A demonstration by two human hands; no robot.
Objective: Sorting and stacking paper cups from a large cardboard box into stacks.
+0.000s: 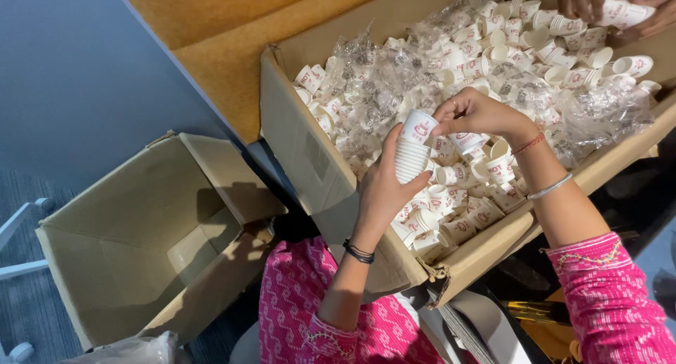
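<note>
- Left hand (384, 188), frame centre, is wrapped firmly round a stack of small white paper cups (412, 153); the stack stands upright just above the loose cups (458, 195) in the big cardboard box (303, 146).
- Right hand (475, 114) is pinched at the stack's top cup (420, 127), fingertips on the rim; can't tell if it grips or only touches.
- Risk: a skewed top cup won't nest, may jam or crush the rim.
- Risk: squeezing too hard could dent the thin stack; too loose & it may slide apart into the box.
- Clear plastic wrappers (380, 96) lie mixed w/ the cups; 1 could get caught between cups.
- Another person's hands (612, 8), upper right, hold cups; reaches might collide.
- Empty carton (141, 244), lower left, is well apart.
</note>
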